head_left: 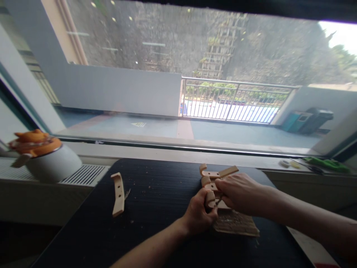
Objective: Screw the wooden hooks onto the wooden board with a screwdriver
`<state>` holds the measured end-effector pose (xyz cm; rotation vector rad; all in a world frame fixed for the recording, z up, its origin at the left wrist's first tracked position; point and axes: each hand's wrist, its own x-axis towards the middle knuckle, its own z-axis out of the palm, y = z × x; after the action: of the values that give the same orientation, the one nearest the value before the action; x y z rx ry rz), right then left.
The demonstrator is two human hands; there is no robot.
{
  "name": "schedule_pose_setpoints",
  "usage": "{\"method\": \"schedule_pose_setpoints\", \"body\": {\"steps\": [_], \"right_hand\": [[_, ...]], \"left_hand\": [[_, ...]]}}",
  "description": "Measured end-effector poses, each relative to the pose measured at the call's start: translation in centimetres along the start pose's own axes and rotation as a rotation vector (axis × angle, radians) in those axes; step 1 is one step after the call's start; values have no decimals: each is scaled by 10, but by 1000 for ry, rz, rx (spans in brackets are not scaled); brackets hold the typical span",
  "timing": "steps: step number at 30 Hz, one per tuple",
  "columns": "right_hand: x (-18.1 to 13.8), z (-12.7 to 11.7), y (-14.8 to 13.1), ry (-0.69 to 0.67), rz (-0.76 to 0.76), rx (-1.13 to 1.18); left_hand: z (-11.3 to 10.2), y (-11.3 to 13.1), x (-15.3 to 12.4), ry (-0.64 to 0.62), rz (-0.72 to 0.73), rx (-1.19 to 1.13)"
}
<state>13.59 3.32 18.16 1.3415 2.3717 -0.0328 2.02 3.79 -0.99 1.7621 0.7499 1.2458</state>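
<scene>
Near the table's front right, my left hand (198,212) is closed on the nearest wooden hook (211,200), its thumb against the curled end. My right hand (241,193) is a fist just to the right, over the same hook. Below it a thin, dark tip points down at the wood; what my fist grips is mostly hidden. Just behind, a second wooden hook (212,186) lies partly covered by my fingers, and a third hook (211,174) with two holes lies farther back. Under the nearest hook is a rough brown board (237,224) with pale crumbs on it.
Another wooden hook (119,193) with two dark holes stands apart on the dark table (156,208), amid scattered shavings. A white pot with an orange animal-shaped top (52,160) is on the left sill. Green cloth (325,163) lies at the right. A large window rises behind.
</scene>
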Motion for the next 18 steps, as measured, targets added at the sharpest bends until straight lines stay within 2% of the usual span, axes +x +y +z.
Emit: {"method": "schedule_pose_setpoints", "body": {"steps": [4, 10, 14, 18], "right_hand": [[-1, 0, -1, -4, -63, -9], [3, 18, 5, 167, -272, -52], [4, 23, 6, 177, -256, -39], [2, 16, 8, 119, -165, -25]], "left_hand": [[-1, 2, 0, 3, 3, -2], [-2, 4, 1, 3, -32, -1], [-1, 3, 1, 5, -45, 3], [0, 1, 1, 6, -43, 10]]}}
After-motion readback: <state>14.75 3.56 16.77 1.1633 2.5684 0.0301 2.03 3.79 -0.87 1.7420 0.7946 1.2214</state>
